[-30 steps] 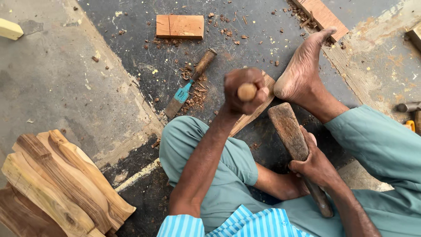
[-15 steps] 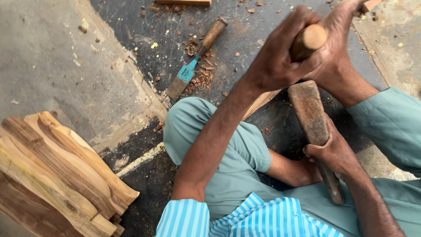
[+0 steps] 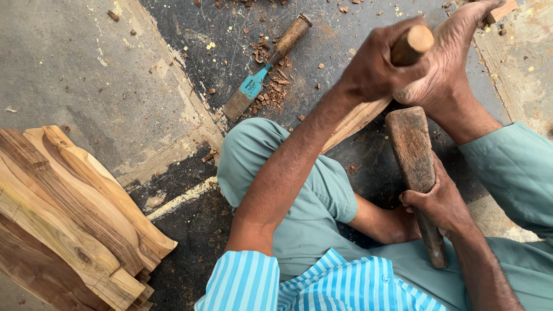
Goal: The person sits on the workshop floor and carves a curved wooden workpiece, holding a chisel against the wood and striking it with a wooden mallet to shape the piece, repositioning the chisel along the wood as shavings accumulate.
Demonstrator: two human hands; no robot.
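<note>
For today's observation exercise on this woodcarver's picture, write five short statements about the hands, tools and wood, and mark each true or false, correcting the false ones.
1. The left hand grips a wooden tool handle. True.
2. The right hand holds a wooden mallet. True.
3. The blue-collared chisel is in a hand. False: it lies on the floor among wood chips.
4. The stack of cut wooden pieces lies on the person's lap. False: it lies on the floor, at lower left.
5. A bare foot rests on the light wooden workpiece. True.
</note>
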